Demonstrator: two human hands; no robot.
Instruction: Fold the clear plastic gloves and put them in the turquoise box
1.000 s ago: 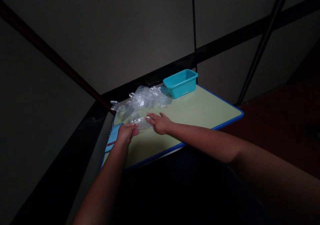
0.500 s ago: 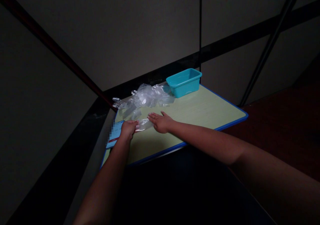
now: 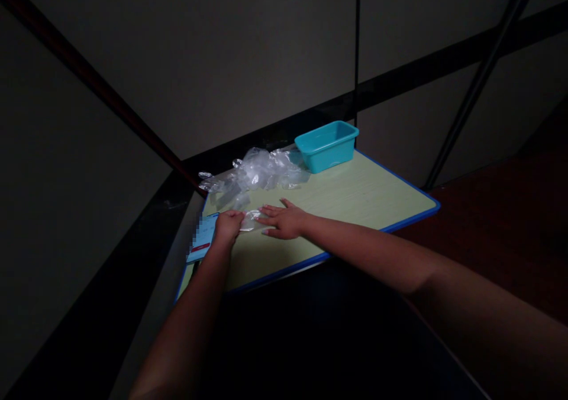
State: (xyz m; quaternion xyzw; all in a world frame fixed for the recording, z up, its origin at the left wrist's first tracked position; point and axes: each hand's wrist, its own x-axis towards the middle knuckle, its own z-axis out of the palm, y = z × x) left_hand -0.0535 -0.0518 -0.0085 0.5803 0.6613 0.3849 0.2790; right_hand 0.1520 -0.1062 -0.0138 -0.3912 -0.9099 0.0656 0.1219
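A clear disposable plastic glove lies flattened on the table between my hands. My left hand is closed, with thumb and fingers pinching its left end. The fingers of my right hand are spread and flat, and their tips rest on its right end. Just beyond my hands is a loose heap of crumpled clear plastic gloves, some with finger-like tips showing. A light blue printed booklet or flat pack lies beside my left hand, partly covered by it.
The pale yellow-green table has a blue edge. At its back stands a turquoise plastic bin, touching or close to the heap. A panelled wall rises behind, and dark red floor shows at the right.
My right hand has shifted slightly left along the plastic glove, and its fingers have spread wider. My left hand keeps its pinch in nearly the same place.
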